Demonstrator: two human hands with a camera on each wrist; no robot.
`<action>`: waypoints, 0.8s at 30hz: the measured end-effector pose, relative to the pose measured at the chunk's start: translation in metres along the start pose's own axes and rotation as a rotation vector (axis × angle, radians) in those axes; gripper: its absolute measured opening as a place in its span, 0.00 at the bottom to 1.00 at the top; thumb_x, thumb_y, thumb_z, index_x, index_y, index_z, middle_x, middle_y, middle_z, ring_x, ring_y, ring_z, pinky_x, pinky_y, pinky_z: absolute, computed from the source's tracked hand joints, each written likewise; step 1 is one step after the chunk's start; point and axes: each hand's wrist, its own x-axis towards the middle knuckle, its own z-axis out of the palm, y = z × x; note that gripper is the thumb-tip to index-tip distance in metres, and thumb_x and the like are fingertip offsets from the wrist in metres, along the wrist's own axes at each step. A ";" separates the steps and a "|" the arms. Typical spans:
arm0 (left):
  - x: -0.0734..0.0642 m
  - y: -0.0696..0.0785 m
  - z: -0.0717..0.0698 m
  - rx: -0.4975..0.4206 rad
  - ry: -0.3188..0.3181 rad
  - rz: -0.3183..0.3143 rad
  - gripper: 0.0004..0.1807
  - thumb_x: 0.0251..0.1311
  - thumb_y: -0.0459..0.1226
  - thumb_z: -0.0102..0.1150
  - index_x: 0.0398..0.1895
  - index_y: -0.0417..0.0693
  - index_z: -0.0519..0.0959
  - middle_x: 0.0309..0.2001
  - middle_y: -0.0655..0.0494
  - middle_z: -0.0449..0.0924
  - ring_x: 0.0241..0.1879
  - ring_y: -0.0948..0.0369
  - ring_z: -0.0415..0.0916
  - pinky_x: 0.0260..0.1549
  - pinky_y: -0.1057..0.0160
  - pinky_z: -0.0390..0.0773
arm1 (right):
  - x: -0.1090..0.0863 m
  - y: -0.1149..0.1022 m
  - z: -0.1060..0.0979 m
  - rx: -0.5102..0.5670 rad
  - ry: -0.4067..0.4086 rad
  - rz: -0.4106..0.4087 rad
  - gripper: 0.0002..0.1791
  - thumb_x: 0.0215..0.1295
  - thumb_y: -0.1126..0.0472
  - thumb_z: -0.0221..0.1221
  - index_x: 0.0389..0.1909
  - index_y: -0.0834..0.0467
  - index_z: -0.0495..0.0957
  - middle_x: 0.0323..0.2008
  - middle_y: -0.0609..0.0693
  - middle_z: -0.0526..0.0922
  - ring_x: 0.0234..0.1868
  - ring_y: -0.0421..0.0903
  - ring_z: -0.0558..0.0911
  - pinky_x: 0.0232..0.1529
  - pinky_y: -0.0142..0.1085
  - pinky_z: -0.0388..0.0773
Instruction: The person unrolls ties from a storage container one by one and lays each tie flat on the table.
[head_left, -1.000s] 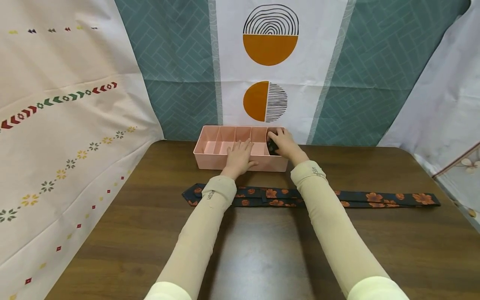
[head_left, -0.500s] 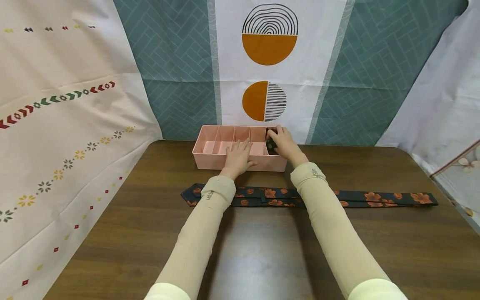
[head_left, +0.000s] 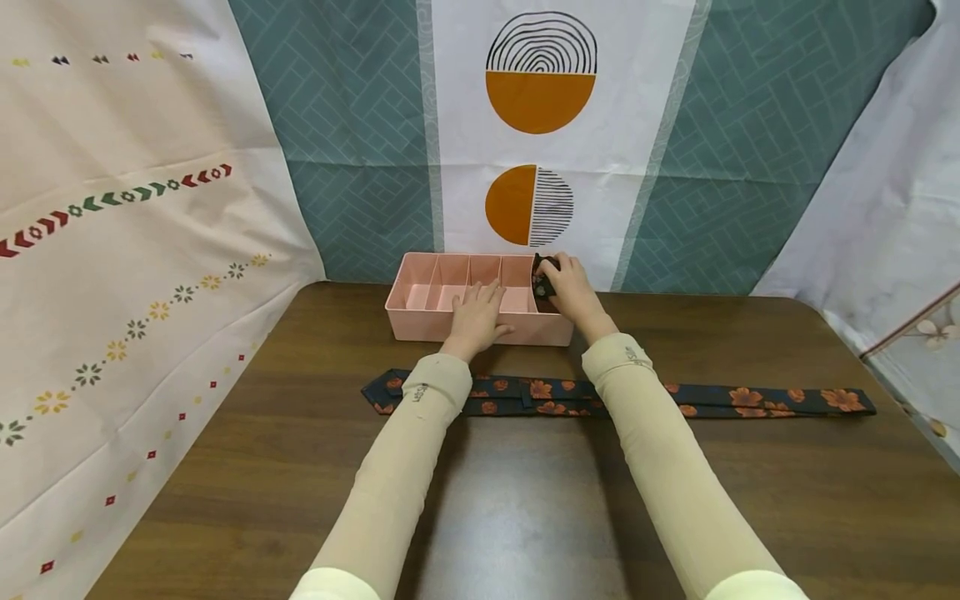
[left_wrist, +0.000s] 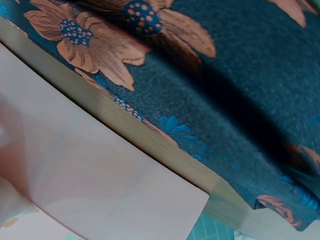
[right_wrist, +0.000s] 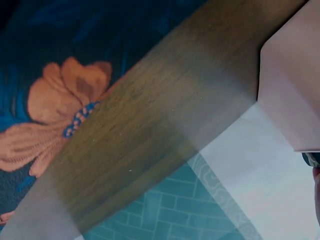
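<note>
A pink divided box [head_left: 480,327] stands at the back of the table, its compartments running side by side. My left hand [head_left: 477,321] rests over the box's front rim with its fingers spread and fairly straight. In the rightmost compartment my right hand [head_left: 573,293] grips a dark patterned roll [head_left: 543,283], perhaps a rolled necktie; the fingers hide part of it. At the right wrist view's edge only a sliver of this roll [right_wrist: 311,159] shows. A dark blue necktie [head_left: 540,395] with orange flowers lies lengthwise before the box, under both forearms.
The brown wooden table [head_left: 517,500] spreads in front of the necktie. Behind the box hangs a teal and white cloth [head_left: 360,150]. A cream patterned cloth [head_left: 150,283] borders the left side, and a white floral cloth [head_left: 900,192] the right.
The dark roll has risen slightly at the compartment's back, and bare pink floor shows below it. My right hand stays on it. The left hand has hardly moved.
</note>
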 end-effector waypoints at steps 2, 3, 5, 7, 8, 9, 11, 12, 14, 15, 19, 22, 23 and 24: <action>0.000 0.000 0.000 0.005 -0.001 0.001 0.42 0.59 0.57 0.53 0.73 0.53 0.53 0.75 0.57 0.47 0.74 0.51 0.45 0.66 0.38 0.52 | -0.002 0.000 0.001 0.017 0.036 -0.002 0.22 0.53 0.72 0.65 0.47 0.59 0.69 0.55 0.67 0.66 0.56 0.66 0.68 0.60 0.56 0.65; 0.000 0.000 0.000 0.005 -0.002 0.002 0.42 0.59 0.57 0.53 0.73 0.53 0.53 0.75 0.57 0.47 0.74 0.51 0.45 0.66 0.38 0.52 | -0.003 0.000 0.002 0.023 0.061 -0.005 0.22 0.53 0.73 0.65 0.47 0.59 0.69 0.55 0.67 0.67 0.56 0.66 0.68 0.60 0.56 0.65; 0.001 0.000 0.000 0.003 -0.001 0.005 0.42 0.59 0.57 0.54 0.73 0.53 0.54 0.75 0.57 0.47 0.74 0.51 0.45 0.65 0.38 0.52 | -0.005 0.000 0.002 0.031 0.109 -0.017 0.21 0.53 0.73 0.64 0.47 0.60 0.70 0.54 0.67 0.67 0.56 0.66 0.68 0.60 0.56 0.66; 0.001 0.000 0.000 0.002 -0.003 0.007 0.41 0.60 0.57 0.53 0.73 0.52 0.54 0.75 0.57 0.46 0.74 0.51 0.45 0.65 0.38 0.52 | -0.007 -0.001 0.002 0.037 0.148 -0.031 0.20 0.53 0.73 0.64 0.47 0.60 0.71 0.55 0.67 0.67 0.57 0.66 0.68 0.61 0.55 0.66; 0.001 -0.001 0.000 -0.004 -0.005 0.006 0.41 0.60 0.56 0.53 0.73 0.52 0.54 0.75 0.57 0.46 0.74 0.51 0.45 0.65 0.38 0.52 | -0.007 -0.001 0.002 0.042 0.164 -0.039 0.20 0.53 0.74 0.64 0.47 0.60 0.71 0.55 0.67 0.68 0.57 0.66 0.68 0.61 0.55 0.66; 0.001 -0.001 0.000 -0.012 -0.010 0.002 0.41 0.60 0.56 0.54 0.73 0.52 0.54 0.75 0.57 0.46 0.74 0.51 0.44 0.66 0.38 0.52 | -0.007 -0.001 0.002 0.045 0.173 -0.047 0.20 0.54 0.74 0.63 0.47 0.61 0.72 0.55 0.67 0.68 0.57 0.65 0.68 0.61 0.55 0.66; 0.000 -0.002 -0.001 -0.020 -0.013 -0.001 0.41 0.60 0.55 0.54 0.73 0.52 0.53 0.75 0.56 0.46 0.74 0.51 0.44 0.66 0.38 0.51 | -0.007 -0.002 0.000 0.054 0.173 -0.055 0.20 0.54 0.75 0.63 0.48 0.61 0.72 0.56 0.67 0.68 0.59 0.65 0.68 0.62 0.55 0.65; 0.000 -0.002 -0.001 -0.026 -0.019 -0.003 0.41 0.61 0.55 0.54 0.73 0.51 0.53 0.75 0.56 0.46 0.74 0.51 0.43 0.66 0.38 0.51 | -0.007 -0.002 -0.001 0.057 0.168 -0.056 0.20 0.54 0.75 0.63 0.48 0.61 0.73 0.57 0.67 0.68 0.59 0.65 0.67 0.62 0.54 0.65; 0.001 -0.004 0.002 -0.026 -0.010 0.002 0.42 0.60 0.57 0.54 0.74 0.52 0.53 0.75 0.56 0.46 0.74 0.52 0.43 0.66 0.37 0.52 | -0.006 -0.002 -0.004 0.063 0.153 -0.056 0.20 0.54 0.75 0.63 0.48 0.60 0.73 0.57 0.67 0.68 0.60 0.65 0.67 0.62 0.54 0.66; 0.001 -0.004 0.003 -0.025 -0.009 0.002 0.42 0.60 0.57 0.54 0.74 0.52 0.53 0.75 0.56 0.46 0.74 0.52 0.44 0.66 0.37 0.52 | -0.006 -0.002 -0.006 0.066 0.145 -0.051 0.21 0.54 0.75 0.63 0.48 0.60 0.73 0.57 0.67 0.68 0.60 0.65 0.67 0.62 0.54 0.66; 0.001 -0.004 0.002 -0.022 -0.004 0.009 0.43 0.59 0.57 0.54 0.74 0.52 0.53 0.75 0.56 0.46 0.74 0.51 0.45 0.66 0.38 0.52 | -0.005 -0.004 -0.015 0.082 0.103 -0.020 0.22 0.53 0.75 0.64 0.49 0.60 0.72 0.57 0.67 0.67 0.61 0.65 0.66 0.61 0.55 0.67; 0.000 -0.002 -0.001 -0.016 -0.011 0.010 0.42 0.60 0.56 0.54 0.74 0.51 0.53 0.75 0.56 0.47 0.74 0.50 0.45 0.66 0.38 0.52 | -0.007 -0.005 -0.022 0.110 0.078 0.011 0.23 0.53 0.75 0.63 0.50 0.59 0.72 0.58 0.67 0.66 0.62 0.65 0.65 0.60 0.55 0.68; -0.001 -0.001 -0.002 -0.010 -0.004 0.013 0.42 0.60 0.56 0.54 0.73 0.51 0.53 0.75 0.55 0.47 0.74 0.50 0.46 0.66 0.38 0.52 | -0.007 -0.005 -0.024 0.116 0.072 0.019 0.23 0.53 0.76 0.63 0.50 0.59 0.72 0.59 0.67 0.66 0.62 0.65 0.65 0.60 0.55 0.68; -0.001 -0.001 -0.003 0.000 -0.003 0.014 0.43 0.59 0.56 0.54 0.74 0.51 0.53 0.75 0.55 0.47 0.74 0.50 0.46 0.66 0.38 0.52 | -0.008 -0.005 -0.026 0.120 0.068 0.024 0.23 0.53 0.76 0.62 0.50 0.59 0.72 0.59 0.66 0.66 0.62 0.65 0.66 0.60 0.55 0.68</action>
